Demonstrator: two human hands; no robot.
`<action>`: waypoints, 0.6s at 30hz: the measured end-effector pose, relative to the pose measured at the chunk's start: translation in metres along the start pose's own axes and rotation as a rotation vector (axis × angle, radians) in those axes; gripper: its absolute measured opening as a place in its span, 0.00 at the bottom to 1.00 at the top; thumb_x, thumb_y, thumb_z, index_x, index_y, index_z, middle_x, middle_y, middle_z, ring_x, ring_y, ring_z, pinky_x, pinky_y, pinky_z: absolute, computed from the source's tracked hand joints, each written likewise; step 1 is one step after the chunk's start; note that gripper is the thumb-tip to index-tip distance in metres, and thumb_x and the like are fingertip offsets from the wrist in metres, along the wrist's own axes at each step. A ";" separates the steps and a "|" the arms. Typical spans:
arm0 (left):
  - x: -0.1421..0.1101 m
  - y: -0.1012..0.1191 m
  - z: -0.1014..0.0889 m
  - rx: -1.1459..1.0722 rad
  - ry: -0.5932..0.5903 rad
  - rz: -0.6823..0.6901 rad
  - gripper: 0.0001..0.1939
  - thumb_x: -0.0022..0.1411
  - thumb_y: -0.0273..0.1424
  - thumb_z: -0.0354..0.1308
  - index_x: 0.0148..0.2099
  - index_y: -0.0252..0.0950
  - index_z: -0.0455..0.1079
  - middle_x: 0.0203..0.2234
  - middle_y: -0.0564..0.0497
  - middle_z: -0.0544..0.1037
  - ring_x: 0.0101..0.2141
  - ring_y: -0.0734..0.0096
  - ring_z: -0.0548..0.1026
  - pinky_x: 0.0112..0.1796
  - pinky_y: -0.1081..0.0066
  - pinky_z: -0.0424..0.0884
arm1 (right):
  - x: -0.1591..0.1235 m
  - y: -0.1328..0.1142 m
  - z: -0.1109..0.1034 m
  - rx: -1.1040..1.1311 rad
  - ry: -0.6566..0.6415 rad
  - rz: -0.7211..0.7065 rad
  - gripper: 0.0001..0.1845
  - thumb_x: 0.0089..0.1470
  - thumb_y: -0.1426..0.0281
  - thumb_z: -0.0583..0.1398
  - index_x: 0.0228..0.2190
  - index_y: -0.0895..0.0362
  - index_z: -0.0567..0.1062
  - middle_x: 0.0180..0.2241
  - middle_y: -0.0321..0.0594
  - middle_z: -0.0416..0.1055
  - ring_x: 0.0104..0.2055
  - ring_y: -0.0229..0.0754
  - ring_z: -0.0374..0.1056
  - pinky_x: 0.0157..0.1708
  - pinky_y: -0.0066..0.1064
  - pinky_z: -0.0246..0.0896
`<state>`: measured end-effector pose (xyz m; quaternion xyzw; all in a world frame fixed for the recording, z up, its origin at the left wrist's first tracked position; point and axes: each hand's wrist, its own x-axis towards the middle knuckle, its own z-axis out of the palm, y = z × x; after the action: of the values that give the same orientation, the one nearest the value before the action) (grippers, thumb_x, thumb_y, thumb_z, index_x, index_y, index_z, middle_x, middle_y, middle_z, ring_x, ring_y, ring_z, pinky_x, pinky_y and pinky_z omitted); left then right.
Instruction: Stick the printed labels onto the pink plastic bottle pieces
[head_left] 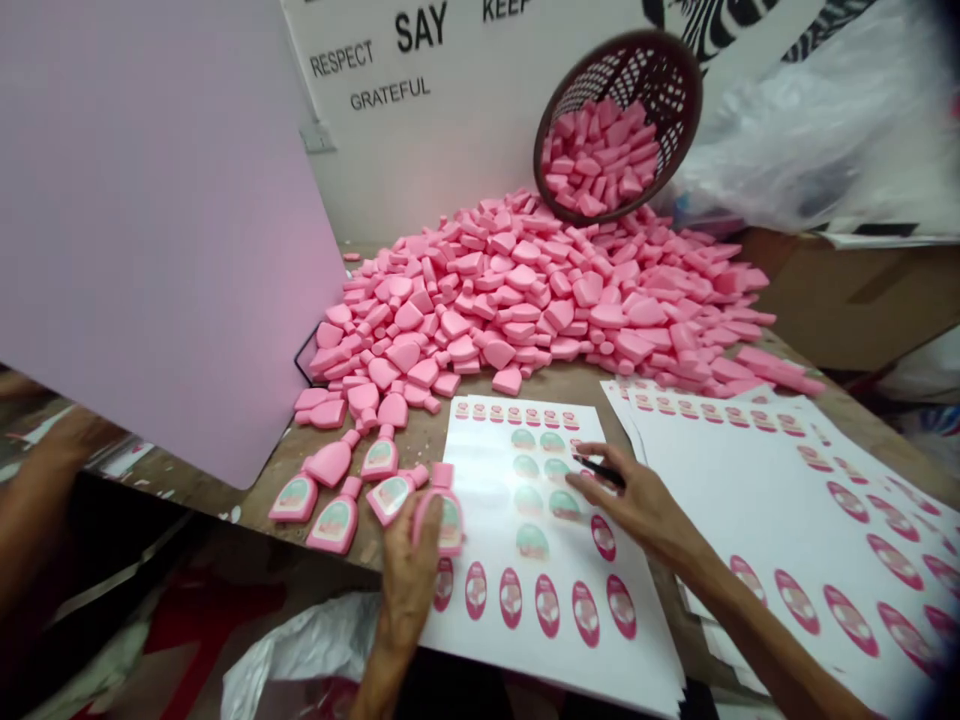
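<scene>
My left hand point(411, 560) is closed around a small pink bottle-shaped piece point(442, 515), which has a green-and-white label on its front. It is held over the left edge of a white sticker sheet point(487, 520). A slim black tool point(602, 471) is gripped in my right hand point(626, 495), above the sheet's right side; its exact kind is unclear. Green labels point(532, 541) fill the middle of the sheet, and oval pink labels point(547, 605) run along its bottom. Left of my left hand lie several labelled pink bottles point(334, 525).
Plain pink bottles point(510, 290) are heaped at the back, spilling from a tipped brown basket point(544, 150). More sticker sheets point(712, 480) lie at right, near a cardboard box point(862, 290). A large pale pink panel point(165, 220) stands at left, with another person's arm point(45, 490) beside it.
</scene>
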<state>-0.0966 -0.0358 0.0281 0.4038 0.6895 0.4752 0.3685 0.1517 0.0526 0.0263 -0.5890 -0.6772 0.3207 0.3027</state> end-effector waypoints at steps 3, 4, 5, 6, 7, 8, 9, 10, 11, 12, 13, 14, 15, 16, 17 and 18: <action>0.041 -0.005 -0.038 0.385 0.203 0.184 0.21 0.63 0.46 0.48 0.44 0.37 0.71 0.42 0.41 0.77 0.44 0.53 0.72 0.45 0.60 0.65 | 0.070 -0.011 0.003 -0.274 0.077 0.028 0.23 0.51 0.51 0.57 0.41 0.55 0.74 0.39 0.44 0.75 0.41 0.47 0.71 0.39 0.36 0.64; 0.052 -0.007 -0.047 0.510 0.219 0.193 0.21 0.63 0.45 0.46 0.43 0.36 0.72 0.39 0.41 0.78 0.42 0.52 0.73 0.44 0.59 0.64 | 0.091 -0.017 0.010 -0.320 0.104 0.042 0.25 0.50 0.50 0.58 0.41 0.56 0.74 0.40 0.46 0.75 0.42 0.49 0.71 0.40 0.37 0.63; 0.062 -0.009 -0.053 0.631 0.234 0.193 0.20 0.64 0.44 0.46 0.43 0.36 0.72 0.38 0.41 0.78 0.41 0.52 0.73 0.44 0.57 0.64 | 0.109 -0.024 0.021 -0.346 0.129 0.055 0.28 0.48 0.49 0.59 0.41 0.59 0.74 0.40 0.49 0.75 0.43 0.51 0.70 0.41 0.39 0.62; 0.069 -0.011 -0.057 0.742 0.257 0.197 0.20 0.64 0.42 0.46 0.43 0.35 0.72 0.37 0.41 0.78 0.41 0.51 0.73 0.44 0.56 0.63 | 0.124 -0.031 0.034 -0.372 0.166 0.080 0.30 0.47 0.49 0.60 0.41 0.62 0.73 0.40 0.54 0.74 0.44 0.55 0.69 0.41 0.42 0.60; 0.074 -0.013 -0.059 0.841 0.292 0.212 0.19 0.64 0.41 0.46 0.44 0.35 0.72 0.38 0.40 0.78 0.42 0.50 0.73 0.45 0.54 0.62 | 0.136 -0.036 0.048 -0.390 0.201 0.100 0.32 0.46 0.49 0.60 0.41 0.65 0.73 0.41 0.59 0.72 0.46 0.58 0.67 0.43 0.44 0.58; 0.076 -0.014 -0.059 0.927 0.345 0.238 0.18 0.64 0.39 0.47 0.46 0.34 0.72 0.39 0.39 0.77 0.43 0.49 0.72 0.45 0.52 0.61 | 0.145 -0.040 0.062 -0.407 0.238 0.122 0.34 0.46 0.49 0.61 0.42 0.66 0.72 0.43 0.63 0.70 0.48 0.61 0.64 0.44 0.46 0.56; 0.077 -0.015 -0.058 0.992 0.412 0.270 0.18 0.63 0.39 0.48 0.48 0.33 0.71 0.42 0.38 0.76 0.45 0.48 0.70 0.46 0.51 0.61 | 0.151 -0.043 0.075 -0.422 0.273 0.144 0.35 0.46 0.50 0.61 0.43 0.68 0.70 0.45 0.66 0.68 0.50 0.63 0.61 0.45 0.48 0.55; 0.076 -0.014 -0.057 1.029 0.481 0.310 0.19 0.63 0.38 0.49 0.50 0.33 0.70 0.43 0.37 0.74 0.46 0.47 0.69 0.45 0.50 0.61 | 0.155 -0.045 0.086 -0.433 0.300 0.163 0.36 0.46 0.51 0.61 0.45 0.69 0.69 0.47 0.68 0.66 0.52 0.65 0.59 0.45 0.50 0.53; 0.073 -0.013 -0.055 1.033 0.544 0.360 0.19 0.63 0.39 0.50 0.51 0.33 0.69 0.45 0.37 0.73 0.47 0.46 0.68 0.45 0.50 0.62 | 0.157 -0.045 0.094 -0.443 0.319 0.179 0.36 0.47 0.52 0.61 0.46 0.70 0.68 0.47 0.69 0.65 0.52 0.66 0.58 0.46 0.51 0.52; 0.070 -0.010 -0.053 0.995 0.588 0.424 0.20 0.63 0.39 0.50 0.51 0.33 0.69 0.45 0.37 0.72 0.47 0.47 0.67 0.45 0.50 0.63 | 0.157 -0.046 0.099 -0.451 0.330 0.192 0.35 0.47 0.53 0.61 0.46 0.71 0.67 0.47 0.69 0.65 0.52 0.66 0.58 0.45 0.52 0.52; 0.066 -0.006 -0.050 0.911 0.602 0.497 0.19 0.63 0.38 0.50 0.51 0.33 0.69 0.46 0.38 0.71 0.48 0.49 0.67 0.45 0.52 0.64 | 0.156 -0.045 0.099 -0.460 0.333 0.200 0.34 0.47 0.55 0.61 0.46 0.72 0.67 0.46 0.69 0.65 0.51 0.66 0.58 0.45 0.52 0.52; 0.061 -0.001 -0.046 0.791 0.587 0.566 0.18 0.63 0.38 0.50 0.50 0.33 0.69 0.45 0.38 0.71 0.48 0.51 0.67 0.46 0.54 0.64 | 0.153 -0.045 0.097 -0.468 0.330 0.202 0.32 0.47 0.56 0.61 0.45 0.71 0.67 0.45 0.67 0.66 0.51 0.65 0.59 0.45 0.51 0.52; 0.057 0.004 -0.041 0.654 0.543 0.615 0.17 0.63 0.37 0.50 0.48 0.33 0.69 0.45 0.40 0.71 0.47 0.54 0.68 0.46 0.56 0.65 | 0.149 -0.046 0.092 -0.478 0.324 0.197 0.30 0.48 0.58 0.60 0.44 0.70 0.68 0.45 0.65 0.67 0.50 0.64 0.60 0.45 0.50 0.53; 0.053 0.009 -0.034 0.516 0.476 0.625 0.15 0.63 0.36 0.50 0.47 0.34 0.70 0.43 0.41 0.72 0.46 0.57 0.70 0.46 0.59 0.66 | 0.142 -0.047 0.085 -0.489 0.316 0.189 0.29 0.48 0.58 0.60 0.44 0.69 0.68 0.44 0.63 0.67 0.50 0.62 0.61 0.45 0.48 0.53; 0.049 0.014 -0.026 0.385 0.386 0.589 0.14 0.63 0.36 0.50 0.45 0.34 0.70 0.42 0.42 0.73 0.44 0.59 0.71 0.45 0.61 0.67 | 0.133 -0.048 0.076 -0.502 0.306 0.181 0.28 0.47 0.58 0.60 0.43 0.67 0.68 0.44 0.61 0.68 0.49 0.61 0.61 0.45 0.47 0.54; 0.046 0.017 -0.015 0.260 0.282 0.513 0.13 0.63 0.37 0.50 0.43 0.35 0.70 0.40 0.44 0.74 0.42 0.61 0.72 0.43 0.62 0.69 | 0.120 -0.050 0.068 -0.512 0.289 0.160 0.28 0.47 0.57 0.60 0.43 0.66 0.68 0.43 0.58 0.68 0.49 0.59 0.62 0.44 0.45 0.55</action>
<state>-0.1247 0.0043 0.0429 0.5384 0.6642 0.5119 0.0827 0.0529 0.1614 0.0281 -0.7372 -0.6373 0.0753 0.2113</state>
